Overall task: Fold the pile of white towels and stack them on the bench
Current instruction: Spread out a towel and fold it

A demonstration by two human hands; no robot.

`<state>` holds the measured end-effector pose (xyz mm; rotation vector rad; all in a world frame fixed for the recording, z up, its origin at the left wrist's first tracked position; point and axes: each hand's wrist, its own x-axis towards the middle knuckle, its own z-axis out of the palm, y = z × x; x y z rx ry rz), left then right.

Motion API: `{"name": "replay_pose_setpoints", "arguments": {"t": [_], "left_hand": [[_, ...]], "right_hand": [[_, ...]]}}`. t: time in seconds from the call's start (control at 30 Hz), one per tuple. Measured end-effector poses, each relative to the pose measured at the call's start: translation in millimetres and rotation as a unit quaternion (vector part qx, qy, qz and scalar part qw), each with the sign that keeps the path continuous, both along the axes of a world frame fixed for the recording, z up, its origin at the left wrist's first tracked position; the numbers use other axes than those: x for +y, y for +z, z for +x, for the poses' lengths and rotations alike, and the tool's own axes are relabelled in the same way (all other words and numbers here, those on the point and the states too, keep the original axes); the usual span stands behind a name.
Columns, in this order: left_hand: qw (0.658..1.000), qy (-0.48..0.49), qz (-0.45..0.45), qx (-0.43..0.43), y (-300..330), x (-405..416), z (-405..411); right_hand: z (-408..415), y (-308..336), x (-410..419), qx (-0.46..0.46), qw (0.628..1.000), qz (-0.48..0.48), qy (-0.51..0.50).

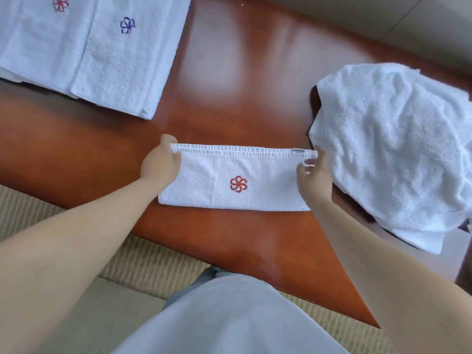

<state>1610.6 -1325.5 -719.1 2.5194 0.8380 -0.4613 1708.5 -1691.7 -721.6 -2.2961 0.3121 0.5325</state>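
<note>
Head view: white towel (pixel 237 178) folded, red flower emblem, hem pinched by hands.

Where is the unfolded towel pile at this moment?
In the head view the unfolded towel pile lies at the right end of the bench, just beyond the right hand.

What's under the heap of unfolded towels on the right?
The heap of unfolded towels lies on the wooden bench, draping over its right end. A dark gap shows beneath its left edge; whatever else lies underneath is covered.
</note>
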Motion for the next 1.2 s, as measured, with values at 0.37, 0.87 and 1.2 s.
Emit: {"name": "replay_pose_setpoints", "arguments": {"t": [0.37,0.87,1.2], "left_hand": [[0.936,-0.313,0.123,-0.107,-96,-90,-19],[0.937,-0.272,0.204,-0.084,-105,-36,-56],[0.950,-0.263,0.085,0.146,-14,-82,-7]], "right_hand": [[-59,-95,66,-0.252,0.903,-0.188,0.294],[-45,-96,-12,-0.194,0.899,-0.269,0.286],[-53,-4,3,-0.036,0.943,-0.248,0.219]]}}
